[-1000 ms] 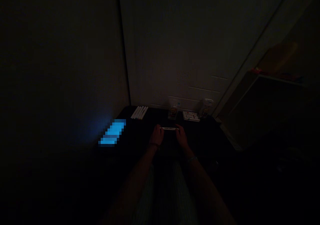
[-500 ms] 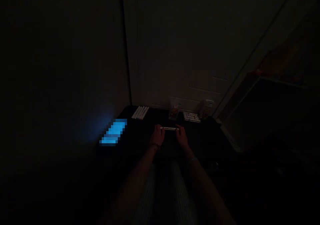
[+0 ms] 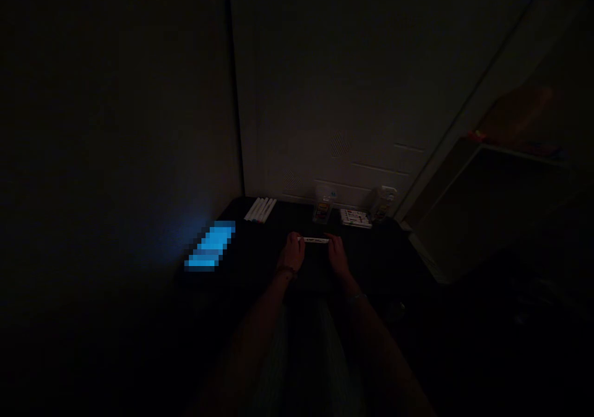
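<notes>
A white marker (image 3: 316, 240) with dark print along its side lies level between my two hands, above the dark table. My left hand (image 3: 292, 253) is closed round the marker's left end. At the other end, my right hand (image 3: 338, 257) pinches the tip, one finger reaching over the top; dim light blurs the exact contact. Several white markers (image 3: 260, 210) lie side by side at the back left of the table.
The black table (image 3: 260, 262) stands against a pale wall. Along its back edge are a clear plastic case (image 3: 323, 208), a flat pack of markers (image 3: 356, 218) and another clear case (image 3: 384, 203). A glowing, pixelated blue screen (image 3: 211, 245) sits at left. A shelf unit (image 3: 480, 148) is at right.
The marker has turned a little, showing different print on its side. My right hand has shifted slightly to the right, its fingers nearer the marker's very end.
</notes>
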`<state>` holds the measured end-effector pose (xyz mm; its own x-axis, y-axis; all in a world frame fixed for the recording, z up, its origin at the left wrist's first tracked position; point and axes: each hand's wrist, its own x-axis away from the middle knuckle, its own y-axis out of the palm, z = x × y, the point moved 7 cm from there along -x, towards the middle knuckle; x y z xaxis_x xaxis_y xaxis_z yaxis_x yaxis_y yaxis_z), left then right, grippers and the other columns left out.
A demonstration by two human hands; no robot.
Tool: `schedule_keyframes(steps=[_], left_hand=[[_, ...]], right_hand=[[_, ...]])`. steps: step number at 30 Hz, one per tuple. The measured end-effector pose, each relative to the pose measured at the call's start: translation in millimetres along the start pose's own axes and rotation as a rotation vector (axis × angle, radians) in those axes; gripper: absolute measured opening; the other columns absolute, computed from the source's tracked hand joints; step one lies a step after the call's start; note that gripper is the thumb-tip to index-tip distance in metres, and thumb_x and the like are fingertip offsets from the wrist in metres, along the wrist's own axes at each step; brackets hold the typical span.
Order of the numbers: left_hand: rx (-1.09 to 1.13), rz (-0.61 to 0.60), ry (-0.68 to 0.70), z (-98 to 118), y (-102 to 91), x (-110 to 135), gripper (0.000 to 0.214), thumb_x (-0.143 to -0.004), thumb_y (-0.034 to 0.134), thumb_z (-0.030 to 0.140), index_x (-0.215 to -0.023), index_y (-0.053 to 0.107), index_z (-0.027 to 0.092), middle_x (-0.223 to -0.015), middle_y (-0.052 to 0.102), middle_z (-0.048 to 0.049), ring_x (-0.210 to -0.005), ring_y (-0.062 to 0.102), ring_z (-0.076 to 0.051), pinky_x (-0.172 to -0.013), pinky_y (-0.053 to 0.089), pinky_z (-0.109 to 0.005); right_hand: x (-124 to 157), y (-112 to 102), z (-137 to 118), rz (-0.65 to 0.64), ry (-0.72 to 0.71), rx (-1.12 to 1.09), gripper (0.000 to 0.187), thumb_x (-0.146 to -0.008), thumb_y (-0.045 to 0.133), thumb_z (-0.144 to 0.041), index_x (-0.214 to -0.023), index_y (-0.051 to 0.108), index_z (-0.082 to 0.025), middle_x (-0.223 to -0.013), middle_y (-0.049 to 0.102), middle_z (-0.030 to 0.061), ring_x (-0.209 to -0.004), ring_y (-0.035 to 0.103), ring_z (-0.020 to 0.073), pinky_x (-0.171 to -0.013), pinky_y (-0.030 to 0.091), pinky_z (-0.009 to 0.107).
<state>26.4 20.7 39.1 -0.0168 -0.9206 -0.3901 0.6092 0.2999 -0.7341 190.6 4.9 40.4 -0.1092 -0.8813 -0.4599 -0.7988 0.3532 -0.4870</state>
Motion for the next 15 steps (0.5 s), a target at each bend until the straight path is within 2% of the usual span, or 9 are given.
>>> schedule_keyframes(steps=[7,15], left_hand=[[0.026,0.032,-0.021,-4.0,1.6,-1.1,0.026,-0.083,0.027,0.038,-0.097,0.039,0.019,-0.097,0.046,-0.0060,-0.080,0.052,-0.013,-0.066,0.039,-0.024],[0.059,0.006,-0.059,-4.0,-0.8,-0.9,0.021,-0.084,0.025,0.029,-0.094,0.040,0.018,-0.092,0.048,-0.0062,-0.077,0.053,-0.012,-0.066,0.038,-0.024]], right_hand=[[-1.8,0.4,1.5,0.014,0.006,-0.002,0.031,-0.083,0.029,-0.031,-0.107,0.049,-0.025,-0.102,0.047,0.0026,-0.097,0.045,0.0135,-0.087,0.034,0.029],[-0.2,0.2,-0.7,0.020,-0.002,0.017,0.030,-0.082,0.033,-0.034,-0.104,0.050,-0.024,-0.099,0.049,0.0026,-0.094,0.046,0.0137,-0.084,0.036,0.028]])
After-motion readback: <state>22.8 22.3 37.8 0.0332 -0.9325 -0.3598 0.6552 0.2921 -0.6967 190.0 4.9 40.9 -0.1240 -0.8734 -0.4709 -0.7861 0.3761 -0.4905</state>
